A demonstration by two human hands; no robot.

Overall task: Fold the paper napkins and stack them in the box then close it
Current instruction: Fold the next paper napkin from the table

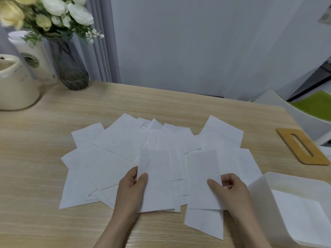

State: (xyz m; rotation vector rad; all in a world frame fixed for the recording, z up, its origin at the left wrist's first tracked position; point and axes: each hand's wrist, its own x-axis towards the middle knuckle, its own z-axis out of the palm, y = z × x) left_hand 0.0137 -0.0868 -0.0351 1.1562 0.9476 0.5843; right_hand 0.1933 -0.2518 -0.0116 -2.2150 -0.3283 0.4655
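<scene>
A left hand [133, 183] and right hand [228, 185] are each pinching 1 narrow folded white paper napkin [155, 178] between thumb and fingers. The open white plastic box [258, 187], at 4 o'clock, is awaiting them; its slotted wooden lid [302, 146] is lying at 2 o'clock. Stacking likely comes next, with scattered loose napkins [114, 142] beyond awaiting folding.

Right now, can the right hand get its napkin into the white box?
Probably yes. The right hand pinches a folded napkin, and the white box stands open just to its right with nothing between them. The wooden lid lies apart on the table.
</scene>
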